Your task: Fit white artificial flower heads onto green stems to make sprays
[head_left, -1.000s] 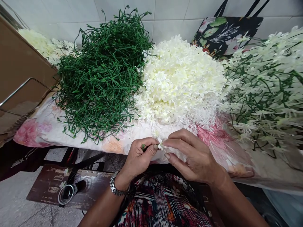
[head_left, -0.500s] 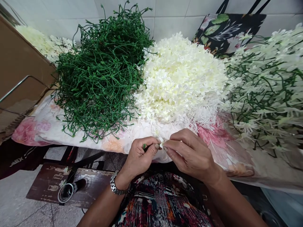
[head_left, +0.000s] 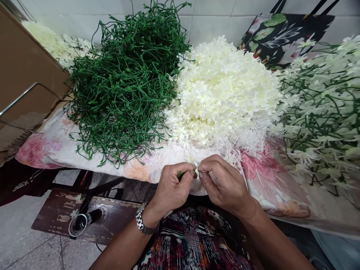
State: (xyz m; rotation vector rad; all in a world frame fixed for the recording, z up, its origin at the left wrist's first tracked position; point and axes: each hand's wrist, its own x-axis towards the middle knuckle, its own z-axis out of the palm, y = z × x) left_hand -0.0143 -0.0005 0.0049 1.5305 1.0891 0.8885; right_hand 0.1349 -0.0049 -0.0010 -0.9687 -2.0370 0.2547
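Observation:
My left hand [head_left: 177,183] is closed in a pinch on a green plastic stem [head_left: 179,173], of which a short tip shows between thumb and forefinger. A small white artificial flower [head_left: 197,173] sits at its fingertips, mostly hidden. Close beside it, my right hand [head_left: 225,183] is pinched shut on what looks like a thin white flower stalk [head_left: 201,171]. Just beyond the hands lies a heap of white artificial flowers [head_left: 225,90], with pale thin stalks along its near edge. To its left rises a tangled pile of green stems [head_left: 126,86].
Assembled white flowers on green stems [head_left: 326,112] spread over the right side. A flowered cloth [head_left: 112,167] covers the work surface. At left stands a cardboard box [head_left: 28,63]; below, a cup [head_left: 80,224] rests on a wooden bench [head_left: 118,213]. A black floral bag [head_left: 284,37] leans behind.
The fingertips of my right hand have moved slightly apart from my left hand's. The whole view has shifted a little, so the piles appear farther right.

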